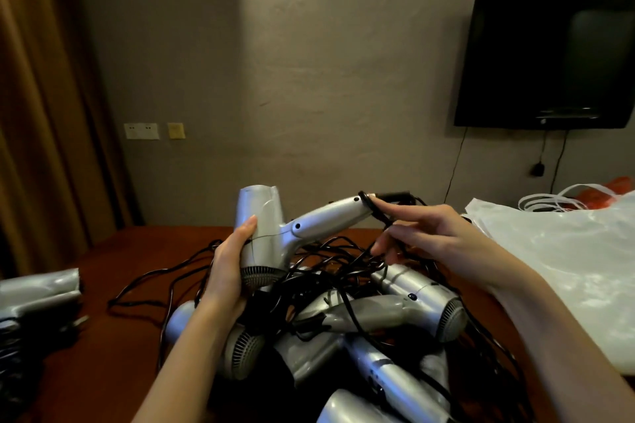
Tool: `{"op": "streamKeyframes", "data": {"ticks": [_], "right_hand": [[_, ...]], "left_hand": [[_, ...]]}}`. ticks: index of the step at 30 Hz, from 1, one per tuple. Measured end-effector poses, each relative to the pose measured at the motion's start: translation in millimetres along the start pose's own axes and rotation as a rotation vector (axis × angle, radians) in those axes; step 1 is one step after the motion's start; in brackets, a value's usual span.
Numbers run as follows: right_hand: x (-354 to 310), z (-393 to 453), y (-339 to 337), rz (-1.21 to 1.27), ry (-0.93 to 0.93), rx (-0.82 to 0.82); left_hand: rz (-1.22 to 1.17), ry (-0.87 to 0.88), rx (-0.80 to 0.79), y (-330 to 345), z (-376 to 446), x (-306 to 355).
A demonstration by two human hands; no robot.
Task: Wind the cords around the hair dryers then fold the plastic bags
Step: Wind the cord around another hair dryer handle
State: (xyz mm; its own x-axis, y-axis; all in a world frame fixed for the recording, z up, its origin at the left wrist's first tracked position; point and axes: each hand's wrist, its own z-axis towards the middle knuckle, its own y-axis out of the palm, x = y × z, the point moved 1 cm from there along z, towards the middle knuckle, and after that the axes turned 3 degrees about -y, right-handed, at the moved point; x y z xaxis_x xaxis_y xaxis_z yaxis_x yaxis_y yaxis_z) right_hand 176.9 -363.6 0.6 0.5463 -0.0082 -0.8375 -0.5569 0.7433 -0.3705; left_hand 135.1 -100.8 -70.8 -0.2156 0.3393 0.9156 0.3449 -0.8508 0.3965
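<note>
Head view: I'm watching the left hand [228, 264] gripping the barrel of a silver plastic hair dryer [271, 233], fingers curled round it, holding it up over the pile. The right hand [419, 233] is pinching that dryer's thin black cord [374, 213] right at the tip of the handle, index finger stretched out along it. Below, a heap of silver hair dryers [395, 316] is sitting in tangled black cords on the dark red-brown table [113, 264]. Open tabletop is showing to the left, up to another silver dryer [39, 292] at the frame's edge. A crumpled white plastic bag [567, 257] is crowding the right side.
</note>
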Motion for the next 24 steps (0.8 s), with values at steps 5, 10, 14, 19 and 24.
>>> {"op": "streamKeyframes", "data": {"ticks": [5,10,14,19,24], "right_hand": [[11,6,13,0.273,0.051,0.095],[18,6,10,0.255,0.152,0.077],[15,0,0,-0.059,0.228,-0.038],[26,0,-6,-0.467,0.271,-0.017],[22,-2,-19,-0.348,0.260,-0.006]], "left_hand": [[-0.046,-0.043,-0.061,2,-4,4],[-0.039,-0.083,-0.116,4,-5,5],[-0.043,-0.097,-0.179,3,-6,5],[0.027,-0.046,-0.210,1,-6,3],[0.190,0.022,-0.199,1,-7,-1]]}}
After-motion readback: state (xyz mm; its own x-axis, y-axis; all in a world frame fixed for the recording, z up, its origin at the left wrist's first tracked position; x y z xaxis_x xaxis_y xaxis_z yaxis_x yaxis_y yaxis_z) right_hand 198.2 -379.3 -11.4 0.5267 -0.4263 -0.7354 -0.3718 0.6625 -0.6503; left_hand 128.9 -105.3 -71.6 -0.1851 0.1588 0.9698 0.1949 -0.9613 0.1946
